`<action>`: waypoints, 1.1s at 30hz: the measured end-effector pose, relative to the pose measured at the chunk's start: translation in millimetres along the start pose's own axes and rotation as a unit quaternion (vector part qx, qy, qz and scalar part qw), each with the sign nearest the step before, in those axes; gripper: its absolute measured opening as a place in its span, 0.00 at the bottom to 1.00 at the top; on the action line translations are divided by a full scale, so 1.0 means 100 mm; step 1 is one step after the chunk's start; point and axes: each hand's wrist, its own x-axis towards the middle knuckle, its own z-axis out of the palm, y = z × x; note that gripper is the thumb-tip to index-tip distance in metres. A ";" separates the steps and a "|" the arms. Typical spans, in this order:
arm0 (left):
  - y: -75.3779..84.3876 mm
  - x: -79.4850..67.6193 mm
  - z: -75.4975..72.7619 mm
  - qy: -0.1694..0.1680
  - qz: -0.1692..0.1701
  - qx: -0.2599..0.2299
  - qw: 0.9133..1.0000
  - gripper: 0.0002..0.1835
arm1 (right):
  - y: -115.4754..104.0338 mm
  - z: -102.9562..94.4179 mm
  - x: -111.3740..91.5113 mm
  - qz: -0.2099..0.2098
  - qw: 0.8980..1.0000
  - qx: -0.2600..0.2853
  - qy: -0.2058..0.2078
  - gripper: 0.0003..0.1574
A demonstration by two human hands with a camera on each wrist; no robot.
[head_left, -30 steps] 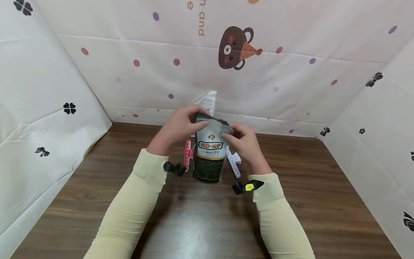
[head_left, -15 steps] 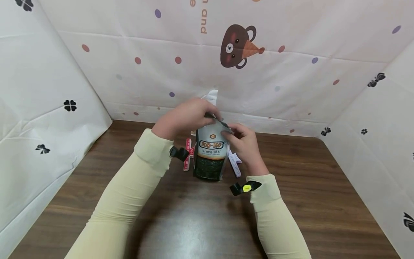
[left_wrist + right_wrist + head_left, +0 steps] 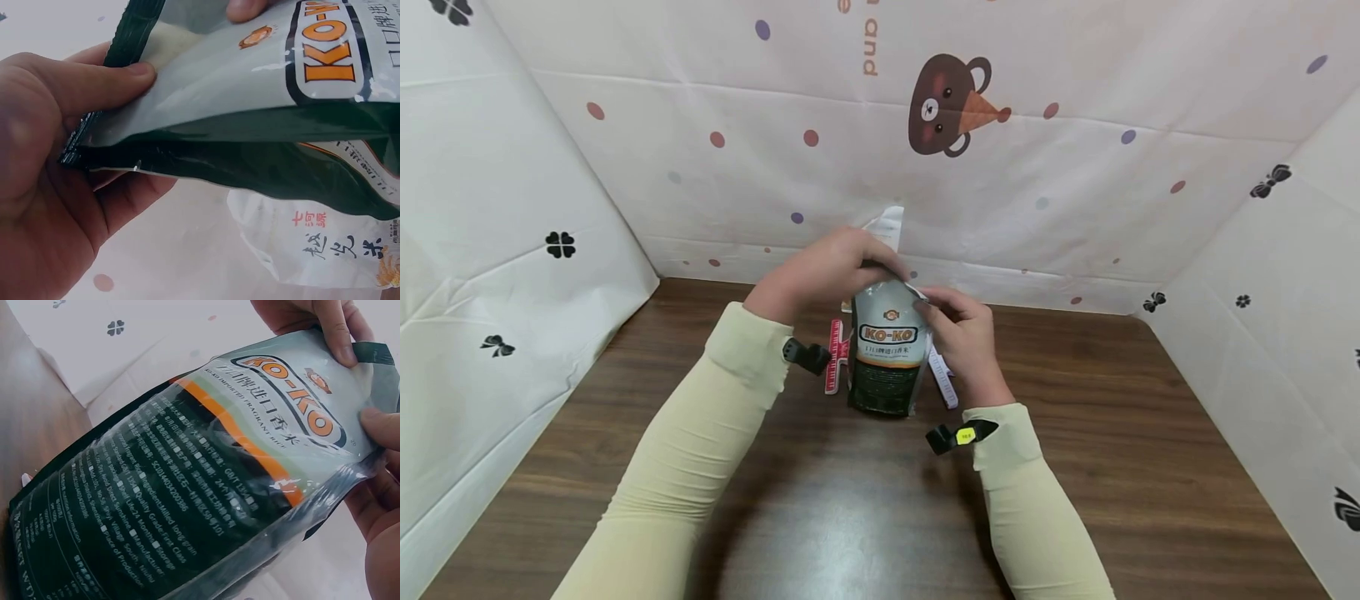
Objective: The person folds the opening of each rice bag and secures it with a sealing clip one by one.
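A green and silver KO-KO rice bag (image 3: 887, 375) stands upright on the table, its printed front facing me. My left hand (image 3: 838, 265) pinches the bag's top edge, thumb in front and fingers behind, as the left wrist view shows. At the upper right corner my right hand (image 3: 964, 333) pinches the bag between thumb and fingers. In the right wrist view the top strip of the bag (image 3: 244, 444) bends over between both hands. A red clip (image 3: 833, 358) lies left of the bag, and a white clip (image 3: 943, 379) lies to its right.
Behind the KO-KO bag stands a white bag (image 3: 300, 250) with red and black characters, mostly hidden in the head view. Patterned cloth walls (image 3: 715, 192) enclose the brown wooden table (image 3: 1112, 433) at the back and sides.
My left hand has moved right along the top edge from the bag's left corner, and its wrist has risen. The top edge now bends over more. My right hand keeps its place.
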 end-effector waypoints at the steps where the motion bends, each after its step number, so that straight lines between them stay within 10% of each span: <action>1: -0.01 -0.01 0.00 0.000 -0.001 -0.006 1.000 0.11 | 0.01 0.00 0.00 -0.002 1.000 0.010 0.004 0.13; 18: -0.08 -0.06 0.02 0.019 0.018 -0.025 0.999 0.13 | 0.10 0.07 -0.06 -0.012 0.988 0.148 0.037 0.20; 33: -0.06 -0.07 0.12 0.059 0.006 -0.015 0.998 0.05 | -0.01 0.02 -0.07 -0.013 0.989 0.146 0.007 0.08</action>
